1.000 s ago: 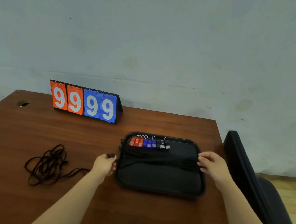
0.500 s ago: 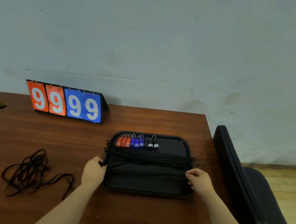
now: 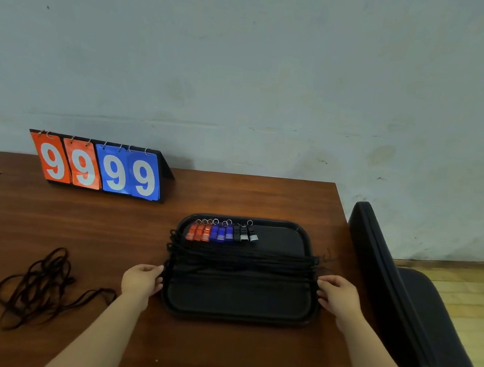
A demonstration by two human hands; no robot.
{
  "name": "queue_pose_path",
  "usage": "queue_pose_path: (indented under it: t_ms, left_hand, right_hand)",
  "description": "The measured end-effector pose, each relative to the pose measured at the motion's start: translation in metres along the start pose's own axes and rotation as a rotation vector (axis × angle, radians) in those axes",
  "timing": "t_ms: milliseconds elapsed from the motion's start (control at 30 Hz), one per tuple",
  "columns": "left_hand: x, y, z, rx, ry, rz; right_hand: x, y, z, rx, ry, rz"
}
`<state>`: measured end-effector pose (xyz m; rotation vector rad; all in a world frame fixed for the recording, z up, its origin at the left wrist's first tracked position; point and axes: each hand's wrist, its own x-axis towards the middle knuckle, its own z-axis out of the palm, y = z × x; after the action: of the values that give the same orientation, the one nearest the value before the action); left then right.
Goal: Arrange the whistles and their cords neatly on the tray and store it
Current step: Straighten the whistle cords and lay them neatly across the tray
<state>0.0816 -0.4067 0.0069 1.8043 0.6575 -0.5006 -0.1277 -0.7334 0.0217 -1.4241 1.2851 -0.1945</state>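
Black rectangular plastic tray (image 3: pixel 237 316), long axis 9 to 3 o'clock. Left hand (image 3: pixel 142 280) at 9, right hand (image 3: pixel 339 296) at 3, fingers curled at end rims; actual hold indiscernible.

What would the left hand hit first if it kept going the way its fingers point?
The left rim of the black tray, where the cords loop over it. The left hand points right, fingertips at that edge; whether they touch is unclear.

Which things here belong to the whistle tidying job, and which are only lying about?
Job: tray; row of whistles on it; cords laid across the tray; loose cords on the table.
Lying about: flip scoreboard showing 9999; dark chair at the right.
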Motion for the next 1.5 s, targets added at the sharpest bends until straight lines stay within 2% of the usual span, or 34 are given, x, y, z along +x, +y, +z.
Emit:
queue_pose_path:
  t_ms: [67, 200, 367, 733, 1033, 1367, 1500]
  left_hand:
    - [0.001, 0.002, -0.002, 0.024, -0.046, -0.013]
    - [-0.001, 0.006, -0.005, 0.203, -0.119, 0.111]
    - [0.003, 0.011, -0.005, 0.258, -0.101, 0.157]
    - [0.018, 0.017, 0.009, 0.03, -0.033, 0.026]
    - [0.022, 0.019, 0.013, -0.072, -0.018, -0.014]
    - [0.004, 0.017, -0.001, -0.13, 0.007, 0.01]
    - [-0.004, 0.014, -0.011, -0.073, 0.013, 0.053]
  right_hand:
    - [0.002, 0.0, -0.002, 0.014, 0.01, 0.008]
    - [0.005, 0.002, -0.002, 0.022, 0.002, 0.045]
    - [0.011, -0.001, 0.0, 0.021, 0.021, 0.065]
    - [0.03, -0.012, 0.008, -0.001, 0.042, 0.084]
    - [0.034, -0.017, 0.014, -0.003, 0.097, 0.093]
    - [0.014, -0.021, 0.006, -0.132, 0.279, -0.096]
    - [0.0, -0.024, 0.009, -0.141, 0.236, -0.163]
